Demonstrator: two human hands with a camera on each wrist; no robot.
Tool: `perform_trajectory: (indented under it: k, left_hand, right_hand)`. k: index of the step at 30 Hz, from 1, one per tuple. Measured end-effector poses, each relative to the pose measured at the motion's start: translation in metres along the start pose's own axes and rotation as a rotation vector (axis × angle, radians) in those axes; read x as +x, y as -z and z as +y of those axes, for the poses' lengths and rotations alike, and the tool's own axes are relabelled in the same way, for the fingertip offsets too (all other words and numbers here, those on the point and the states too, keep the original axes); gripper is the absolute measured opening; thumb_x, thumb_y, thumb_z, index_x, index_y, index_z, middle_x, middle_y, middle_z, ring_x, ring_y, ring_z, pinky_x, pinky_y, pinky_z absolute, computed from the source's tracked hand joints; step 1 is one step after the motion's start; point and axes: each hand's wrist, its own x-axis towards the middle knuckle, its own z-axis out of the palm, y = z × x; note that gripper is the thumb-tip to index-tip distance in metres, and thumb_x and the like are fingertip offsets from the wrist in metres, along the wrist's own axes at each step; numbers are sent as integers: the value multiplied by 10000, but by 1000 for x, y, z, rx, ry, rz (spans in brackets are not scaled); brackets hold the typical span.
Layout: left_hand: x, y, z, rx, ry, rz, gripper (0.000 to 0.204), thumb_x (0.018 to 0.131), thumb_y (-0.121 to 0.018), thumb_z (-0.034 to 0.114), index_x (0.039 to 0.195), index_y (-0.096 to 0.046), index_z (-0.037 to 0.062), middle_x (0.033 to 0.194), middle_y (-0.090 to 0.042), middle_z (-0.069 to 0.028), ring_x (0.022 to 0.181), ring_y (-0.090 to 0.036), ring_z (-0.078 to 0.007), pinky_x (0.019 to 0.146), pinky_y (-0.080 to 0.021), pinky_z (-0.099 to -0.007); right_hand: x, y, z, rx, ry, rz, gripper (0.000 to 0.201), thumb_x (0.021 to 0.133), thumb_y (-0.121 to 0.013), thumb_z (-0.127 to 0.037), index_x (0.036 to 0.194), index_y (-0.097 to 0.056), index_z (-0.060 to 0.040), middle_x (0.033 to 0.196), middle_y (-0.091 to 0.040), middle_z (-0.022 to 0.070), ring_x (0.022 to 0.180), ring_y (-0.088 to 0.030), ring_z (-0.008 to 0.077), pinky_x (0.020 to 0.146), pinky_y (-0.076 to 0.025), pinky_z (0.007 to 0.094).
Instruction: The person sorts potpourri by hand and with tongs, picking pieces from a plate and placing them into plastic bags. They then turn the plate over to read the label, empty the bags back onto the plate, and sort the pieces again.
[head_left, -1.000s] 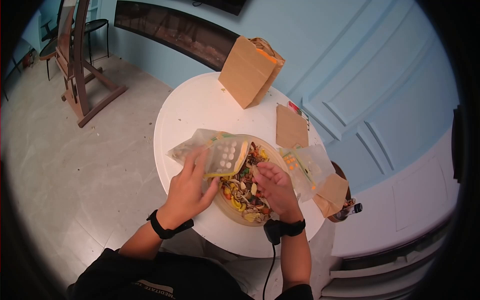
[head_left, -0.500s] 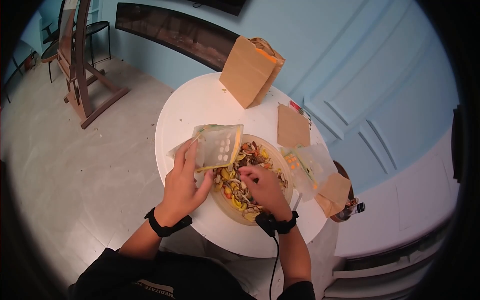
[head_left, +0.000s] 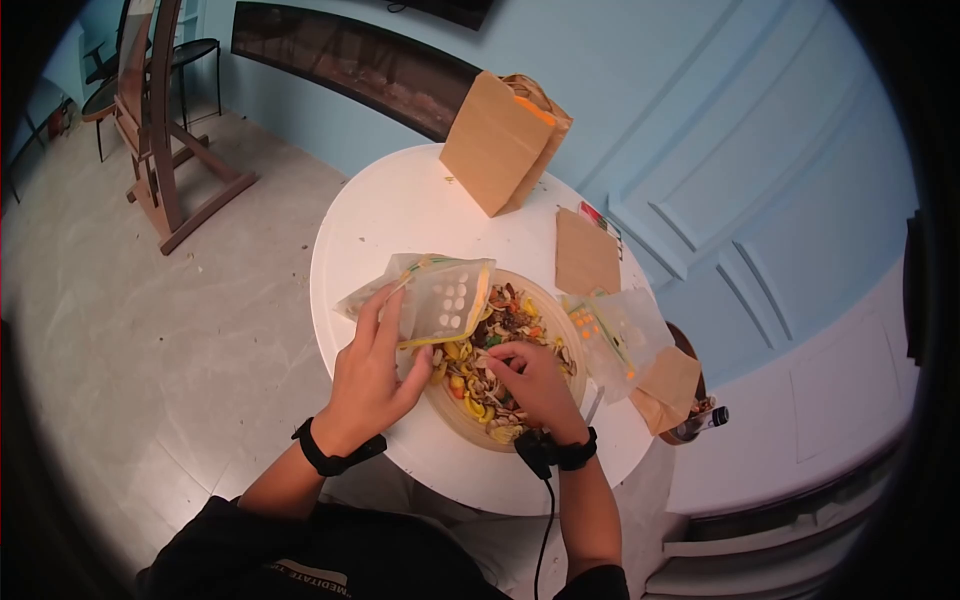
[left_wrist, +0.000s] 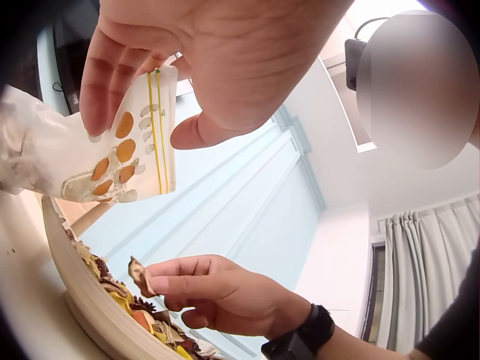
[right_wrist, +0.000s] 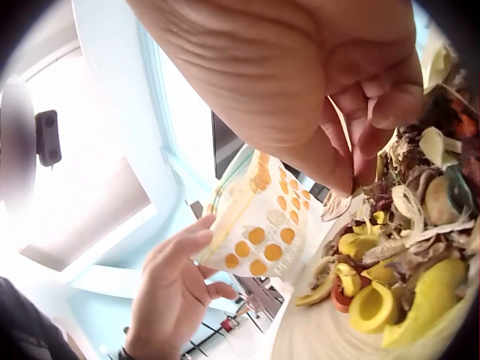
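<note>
My left hand (head_left: 372, 385) holds a clear zip bag (head_left: 455, 298) with round dots at its zip end. The bag tilts beside and partly over a wide beige bowl (right_wrist: 311, 330). Dried mixed pieces (right_wrist: 367, 247) fill the bowl: yellow rings, brown curls, pale slices and orange bits. Over them, my right hand (head_left: 540, 388) pinches a thin brownish dried slice (left_wrist: 139, 277) between thumb and fingertips. In the right wrist view, that slice shows just below the fingertips, close to the bag.
A paper bag (head_left: 500, 150) stands at the back of the round white table (head_left: 375, 210). Along the right lie a flat brown paper piece (head_left: 587, 252), another zip bag (head_left: 615, 335) and a folded paper bag (head_left: 668, 388). A bottle (head_left: 708, 419) leans in a container at the edge.
My right hand reached left and down into the dried pieces, then shifted slightly right. My left hand and its zip bag moved a little left, then the bag's mouth swung back right.
</note>
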Motion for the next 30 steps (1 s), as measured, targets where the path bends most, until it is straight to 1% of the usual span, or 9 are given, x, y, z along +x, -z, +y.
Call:
perform_trajectory:
  k: [3,7,12,18,19,21,25,28,30]
  left_hand:
    - [0,-1,-1,-5,8,-19,672,871,-698,152,1438,-407,-63,1428,-470,-244,776,-695,-327,626,-581,-378]
    - [-2,-4,1,4,-8,-49,661,874,-693,163,1430,-415,-61,1429,-467,-248,837,-702,-362,678,-592,-405]
    - [-3,-9,7,22,-53,-126,713,855,-722,130,1461,-397,-54,1432,-472,-246,834,-698,-293,611,-589,-325]
    - [-3,-6,1,19,-8,-30,734,859,-705,108,1492,-366,-46,1448,-450,-239,909,-697,-282,616,-595,-315]
    - [-2,-4,-1,0,23,1,739,860,-700,101,1499,-360,-44,1453,-443,-237,933,-696,-279,618,-597,-311]
    - [2,-1,-2,-31,50,49,734,863,-700,126,1489,-357,-44,1446,-446,-256,792,-683,-304,611,-579,-345]
    - [4,1,-4,-58,54,63,737,863,-702,142,1485,-356,-48,1439,-449,-266,696,-668,-291,590,-559,-350]
    - [0,3,-3,-51,59,47,730,859,-705,143,1475,-366,-54,1439,-451,-265,705,-669,-308,590,-557,-356]
    - [-2,8,-4,-38,68,30,746,859,-695,116,1503,-353,-36,1447,-443,-242,884,-684,-290,612,-584,-318]
  right_hand:
    - [-4,13,-10,240,-132,-3,250,941,-708,-133,1118,-697,43,985,-751,108,768,-687,114,683,-554,267]
    - [-8,20,-11,574,-108,62,279,966,-680,-89,1182,-647,85,1004,-737,120,880,-713,142,770,-585,249]
    - [-6,12,-39,758,2,145,275,971,-670,-70,1192,-639,91,1004,-738,130,922,-726,164,816,-590,243]
    - [-1,-5,-43,548,42,343,251,996,-649,-118,1158,-666,72,956,-742,123,832,-720,136,739,-587,251]
    - [-1,-6,-40,469,11,308,257,985,-664,-142,1154,-674,53,955,-741,117,824,-719,148,728,-582,264]
    - [-1,-6,-31,309,-54,247,270,965,-694,-188,1145,-691,14,954,-738,106,808,-718,171,706,-570,292]
    - [4,-22,-23,-285,318,75,273,897,-739,-217,1114,-715,-52,984,-712,124,851,-705,261,724,-551,354]
    - [6,-32,-15,-474,401,19,251,882,-736,-190,1089,-720,-50,1000,-709,144,881,-698,286,751,-548,377]
    - [9,-32,-12,-435,366,-35,232,886,-723,-208,1072,-727,-69,992,-708,140,860,-692,322,765,-547,407]
